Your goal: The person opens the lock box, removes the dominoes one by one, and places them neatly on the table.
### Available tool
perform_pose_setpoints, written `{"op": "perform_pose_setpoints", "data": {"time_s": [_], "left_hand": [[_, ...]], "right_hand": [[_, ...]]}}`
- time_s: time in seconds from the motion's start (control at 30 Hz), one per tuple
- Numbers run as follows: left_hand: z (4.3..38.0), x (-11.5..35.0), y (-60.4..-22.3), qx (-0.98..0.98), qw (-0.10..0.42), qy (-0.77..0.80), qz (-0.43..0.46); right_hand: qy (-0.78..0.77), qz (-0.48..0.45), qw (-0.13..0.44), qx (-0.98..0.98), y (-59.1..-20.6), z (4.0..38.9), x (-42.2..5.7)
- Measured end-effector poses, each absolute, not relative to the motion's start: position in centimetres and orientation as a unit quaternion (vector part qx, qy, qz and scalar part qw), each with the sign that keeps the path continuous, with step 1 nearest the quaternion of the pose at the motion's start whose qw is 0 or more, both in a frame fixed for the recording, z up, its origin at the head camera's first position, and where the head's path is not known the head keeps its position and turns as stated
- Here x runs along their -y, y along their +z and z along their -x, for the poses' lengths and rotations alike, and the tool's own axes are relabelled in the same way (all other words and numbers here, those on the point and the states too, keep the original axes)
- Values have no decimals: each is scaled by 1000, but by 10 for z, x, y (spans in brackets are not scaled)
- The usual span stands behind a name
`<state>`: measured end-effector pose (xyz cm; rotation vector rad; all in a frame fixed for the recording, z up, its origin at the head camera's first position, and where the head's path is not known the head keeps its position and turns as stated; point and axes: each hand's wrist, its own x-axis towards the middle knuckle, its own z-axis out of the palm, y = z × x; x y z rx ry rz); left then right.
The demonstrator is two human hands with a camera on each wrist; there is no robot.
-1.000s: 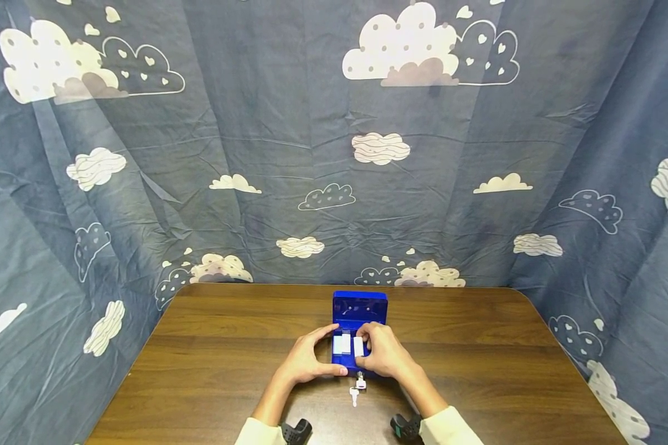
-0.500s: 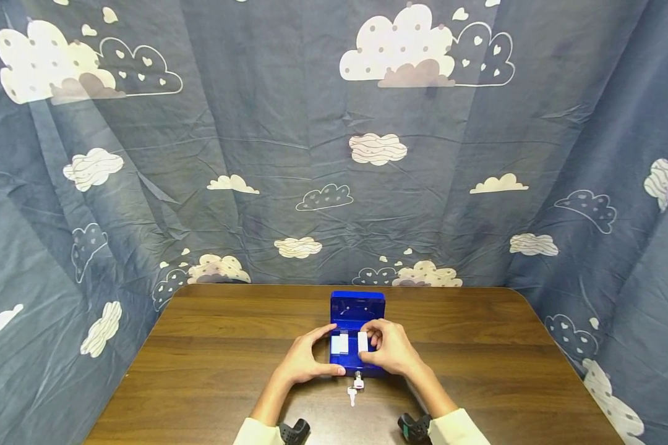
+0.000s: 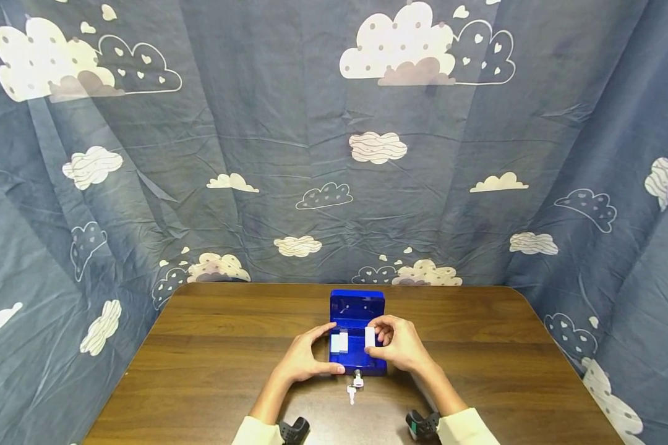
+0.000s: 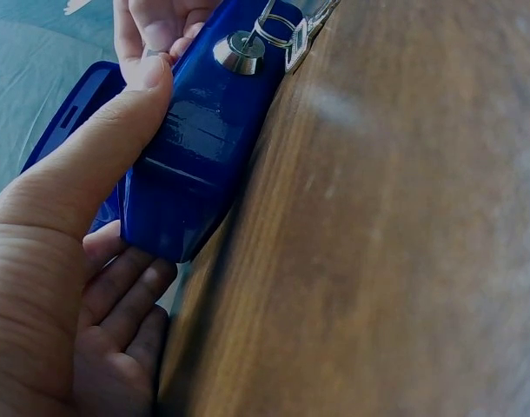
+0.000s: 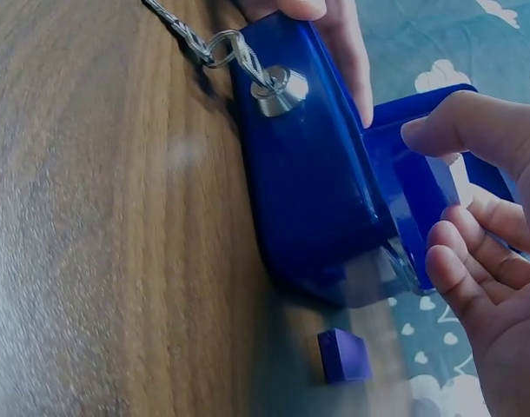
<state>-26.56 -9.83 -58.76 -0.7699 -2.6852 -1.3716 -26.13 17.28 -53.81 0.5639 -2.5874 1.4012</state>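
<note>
A blue metal cash box (image 3: 358,364) stands on the table with its lid raised at the back. My left hand (image 3: 306,357) holds its left side, thumb on the front rim and fingers toward the back. My right hand (image 3: 403,345) pinches a small white block (image 3: 370,337) between thumb and fingertips over the right part of the box. Pale blocks (image 3: 339,343) lie side by side in the left part. In the right wrist view, the raised fingers partly hide the white block (image 5: 459,178).
A key sits in the front lock (image 5: 281,91), and a second key (image 3: 352,394) hangs from it by a ring. The right wrist view shows a small purple-blue block (image 5: 343,354) by the box's right end. A cloud-patterned curtain (image 3: 323,154) rises behind the wooden table (image 3: 228,346).
My right hand has moved to the right with the white block, away from the pale blocks, and slightly up. The left hand stays at the cash box.
</note>
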Motion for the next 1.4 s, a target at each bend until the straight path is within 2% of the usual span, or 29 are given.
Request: {"op": "perform_pose_setpoints", "data": {"time_s": [1.4], "left_hand": [[269,99,-592,857,18,-450,250]], "right_hand": [[468,-180,120,857,-552,259,-217]]}}
